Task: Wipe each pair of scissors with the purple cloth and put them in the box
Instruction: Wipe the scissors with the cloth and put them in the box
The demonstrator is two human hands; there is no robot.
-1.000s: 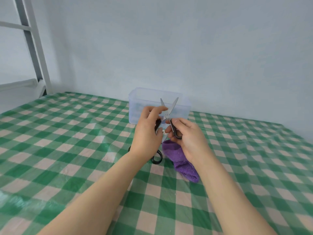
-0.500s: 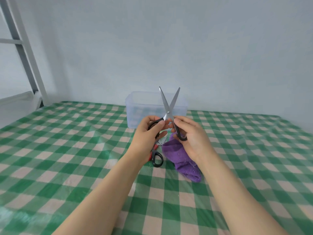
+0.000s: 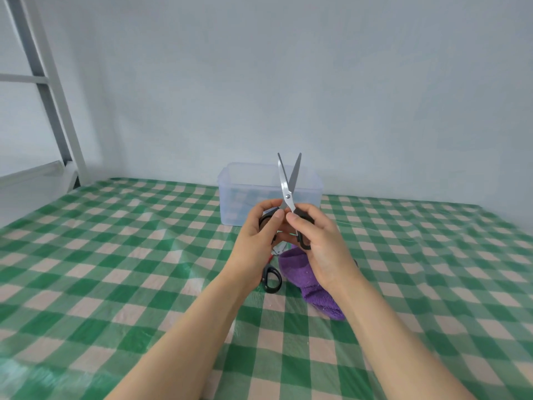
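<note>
A: Since sitting just behind the grip, worth starting with the box (image 3: 230, 194). Holding anything?

B: Hard to tell. Open-topped, clear plastic, showing only blurred green checks through cloudy walls.

A: And the grip?

B: Clasping the scissors (image 3: 289, 180) with both hands: left hand (image 3: 258, 235) curled round one black handle loop, right hand (image 3: 324, 246) curled round the other. Held upright, clear of the table, blades parted in a narrow V, tips rising in front of the box's far rim.

A: Below the grip?

B: Lying crumpled on the table under the right hand and wrist, the purple cloth (image 3: 305, 287). Just beside it, under the left hand, a second pair (image 3: 271, 280) lying flat, one black loop showing, a touch of red higher up.

A: Surface and room?

B: Covered by a glossy, wrinkled tablecloth (image 3: 115, 255) in green and pale checks. Beyond the box, a plain pale wall (image 3: 288, 82). Far off to the left of the grip, a grey metal frame (image 3: 47, 90) with a crossbar.
</note>
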